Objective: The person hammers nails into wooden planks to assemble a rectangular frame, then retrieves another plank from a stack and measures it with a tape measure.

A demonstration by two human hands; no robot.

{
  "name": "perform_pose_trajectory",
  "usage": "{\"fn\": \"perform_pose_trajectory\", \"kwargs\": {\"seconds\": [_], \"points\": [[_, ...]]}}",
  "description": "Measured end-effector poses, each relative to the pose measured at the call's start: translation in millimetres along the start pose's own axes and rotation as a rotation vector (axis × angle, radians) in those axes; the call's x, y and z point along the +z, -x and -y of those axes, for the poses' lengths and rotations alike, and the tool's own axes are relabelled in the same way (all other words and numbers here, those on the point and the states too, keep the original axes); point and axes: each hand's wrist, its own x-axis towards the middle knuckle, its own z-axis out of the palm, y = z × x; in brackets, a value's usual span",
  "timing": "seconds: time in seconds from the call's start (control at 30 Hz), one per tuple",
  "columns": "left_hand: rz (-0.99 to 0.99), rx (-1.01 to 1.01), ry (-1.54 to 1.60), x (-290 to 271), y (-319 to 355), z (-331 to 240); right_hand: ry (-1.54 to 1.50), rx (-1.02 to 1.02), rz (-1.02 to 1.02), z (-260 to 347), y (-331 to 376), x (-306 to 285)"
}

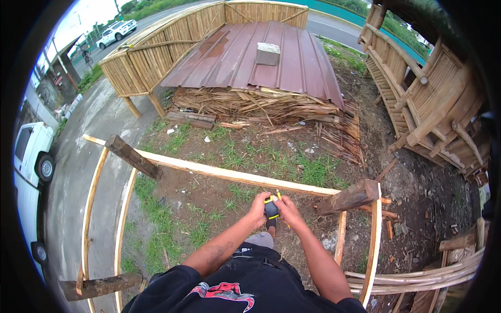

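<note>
A black and yellow tape measure [271, 208] is held in front of my body, between my two hands. My left hand [257, 209] is closed round its left side. My right hand [290, 213] closes on its other side and also grips a thin yellow stick, like a pencil [278, 194], whose ends show above and below the fingers. Just beyond my hands runs a pale wooden strip [235, 176], resting by a dark timber post [133, 156] on the left and another thick dark post [350, 198] on the right.
More pale strips [373, 245] run back along both sides of me. Ahead, maroon roofing sheets [229, 57] cover a stack of dry thatch [250, 107], weighted with a concrete block [268, 54]. Bamboo fencing [156, 57] stands behind; a bamboo structure [433, 99] is at right. White vehicles [35, 156] stand left.
</note>
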Motion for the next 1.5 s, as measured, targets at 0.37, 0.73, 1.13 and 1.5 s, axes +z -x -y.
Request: {"fn": "perform_pose_trajectory", "kwargs": {"seconds": [0.37,0.73,1.13,1.5], "points": [[-0.060,-0.064,-0.169,135.8,-155.9,-140.0,0.292,0.018,0.085,188.7,-154.1,-130.8],[-0.009,-0.049,0.023,172.0,-262.1,-226.5,0.282,0.088,0.487,257.7,-334.0,-222.2],[0.306,-0.531,-0.282,463.2,-567.9,-172.8,0.230,0.222,0.266,266.8,-435.2,-608.7],[0.550,-0.991,-1.030,629.5,-662.3,-42.6,0.001,0.214,-0.210,185.2,-308.8,-710.4]]}}
